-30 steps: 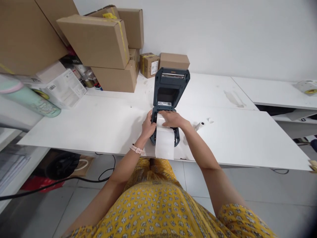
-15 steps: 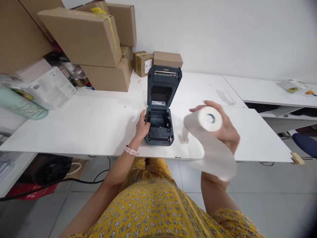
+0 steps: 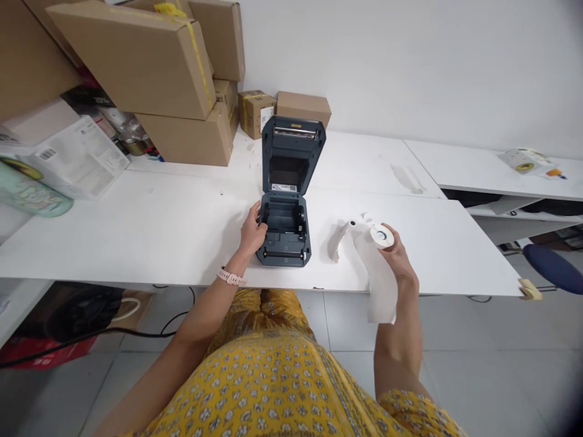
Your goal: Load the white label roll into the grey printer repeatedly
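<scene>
A dark label printer (image 3: 285,246) stands on the white table with its lid (image 3: 294,155) raised and its roll bay bare. My left hand (image 3: 252,230) grips the printer's left side, the thumb over the rim. Over to the right, my right hand (image 3: 398,252) is closed around a white roll of labels (image 3: 381,236), its cored end facing up. From it a loose strip (image 3: 381,294) hangs over the table's front edge. Left of the roll lies a small used core with a torn strip of paper (image 3: 342,240), beside a paper scrap (image 3: 365,216).
Cardboard boxes (image 3: 182,139) are stacked at the back left, with a smaller taped box (image 3: 255,115) behind the printer. A white package (image 3: 75,155) and a green bottle (image 3: 36,191) stand far left. A side table (image 3: 483,167) holds a wrapped item. A dark blue seat (image 3: 553,267) is at right.
My right hand has lowered the label roll from above the table to near its surface, uncovering the used core. My left hand stays on the printer. The view has shifted slightly.
</scene>
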### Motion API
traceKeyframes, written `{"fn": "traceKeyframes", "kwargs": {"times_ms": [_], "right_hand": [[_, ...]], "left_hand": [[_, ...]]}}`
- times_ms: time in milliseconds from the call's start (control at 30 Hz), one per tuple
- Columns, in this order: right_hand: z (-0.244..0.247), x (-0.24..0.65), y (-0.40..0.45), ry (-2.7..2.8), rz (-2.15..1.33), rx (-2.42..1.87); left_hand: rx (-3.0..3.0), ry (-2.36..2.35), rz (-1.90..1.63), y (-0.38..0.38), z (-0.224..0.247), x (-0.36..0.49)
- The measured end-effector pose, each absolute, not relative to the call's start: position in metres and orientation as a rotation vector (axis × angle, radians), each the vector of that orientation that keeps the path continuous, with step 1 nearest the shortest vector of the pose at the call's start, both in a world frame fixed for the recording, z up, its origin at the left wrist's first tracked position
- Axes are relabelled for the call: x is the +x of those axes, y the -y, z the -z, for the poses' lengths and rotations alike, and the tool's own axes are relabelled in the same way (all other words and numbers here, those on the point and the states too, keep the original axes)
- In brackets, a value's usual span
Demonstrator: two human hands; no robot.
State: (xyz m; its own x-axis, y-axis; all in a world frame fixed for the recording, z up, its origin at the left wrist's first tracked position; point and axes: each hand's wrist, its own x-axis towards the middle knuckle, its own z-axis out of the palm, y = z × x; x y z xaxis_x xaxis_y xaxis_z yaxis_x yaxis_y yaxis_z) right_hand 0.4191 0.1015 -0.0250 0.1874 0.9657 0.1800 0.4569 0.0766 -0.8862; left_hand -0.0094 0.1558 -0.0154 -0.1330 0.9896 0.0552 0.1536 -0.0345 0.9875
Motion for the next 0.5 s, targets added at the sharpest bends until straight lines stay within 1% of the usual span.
{"fn": "traceKeyframes", "kwargs": {"times_ms": [67,100,233,300,333,400,500], "right_hand": [[0.016,0.421,-0.098,1.275,-0.879,-1.479],[0.007,0.421,-0.094,1.224,-0.869,-1.461],[-0.043,0.397,-0.070,1.082,-0.532,-1.339],[-0.056,0.368,-0.058,1.070,-0.474,-1.240],[-0.055,0.351,-0.055,1.073,-0.496,-1.216],[-0.037,0.320,-0.055,1.070,-0.567,-1.255],[0.013,0.292,-0.072,1.018,-0.664,-1.454]], "left_hand": [[1.289,-1.401,-1.273,-0.156,0.015,-0.010],[1.291,-1.400,-1.274,-0.156,0.015,-0.010],[1.312,-1.384,-1.284,-0.157,0.018,-0.010],[1.323,-1.371,-1.295,-0.158,0.019,-0.010],[1.325,-1.369,-1.300,-0.158,0.020,-0.010],[1.323,-1.376,-1.304,-0.159,0.020,-0.011],[1.334,-1.384,-1.295,-0.159,0.020,-0.011]]}}
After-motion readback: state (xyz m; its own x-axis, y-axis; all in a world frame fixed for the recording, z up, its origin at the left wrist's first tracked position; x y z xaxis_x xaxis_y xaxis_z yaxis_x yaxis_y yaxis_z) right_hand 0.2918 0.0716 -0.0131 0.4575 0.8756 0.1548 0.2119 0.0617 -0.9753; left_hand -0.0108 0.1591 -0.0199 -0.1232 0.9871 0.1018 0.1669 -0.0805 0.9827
